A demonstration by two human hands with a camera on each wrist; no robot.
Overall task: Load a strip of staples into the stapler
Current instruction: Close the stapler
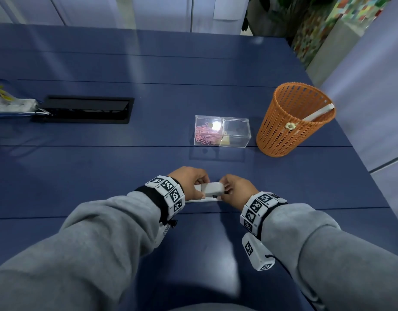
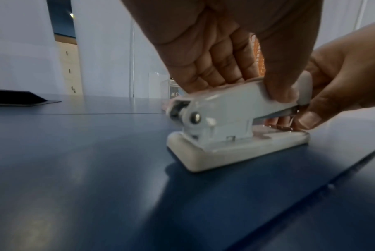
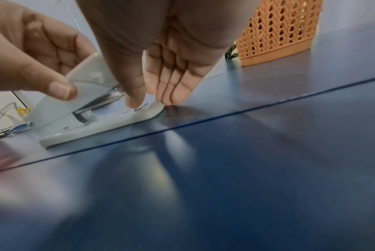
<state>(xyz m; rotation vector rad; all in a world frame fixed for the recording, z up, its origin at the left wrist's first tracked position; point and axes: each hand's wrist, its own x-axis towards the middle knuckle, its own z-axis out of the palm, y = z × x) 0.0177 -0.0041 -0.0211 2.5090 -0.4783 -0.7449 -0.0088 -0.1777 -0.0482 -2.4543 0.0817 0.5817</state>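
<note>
A white stapler (image 1: 210, 190) stands on the blue table (image 1: 103, 176) between my two hands. My left hand (image 1: 199, 189) grips its top arm from above, thumb on the near side (image 2: 283, 91), fingers on the far side. The arm (image 2: 235, 101) is tilted up at the front, and the metal magazine (image 3: 104, 100) shows beneath it. My right hand (image 1: 227, 187) pinches the front end of the base (image 3: 143, 113). Its thumb (image 3: 134, 95) presses on top and its fingers (image 3: 173, 88) stand against the tip. No staple strip shows in any view.
Beyond the hands stands a clear two-compartment box (image 1: 222, 133) with pink paper clips in its left half. An orange mesh basket (image 1: 292, 120) stands to its right. A black cable hatch (image 1: 85, 110) and a plastic bag (image 1: 5, 104) lie far left.
</note>
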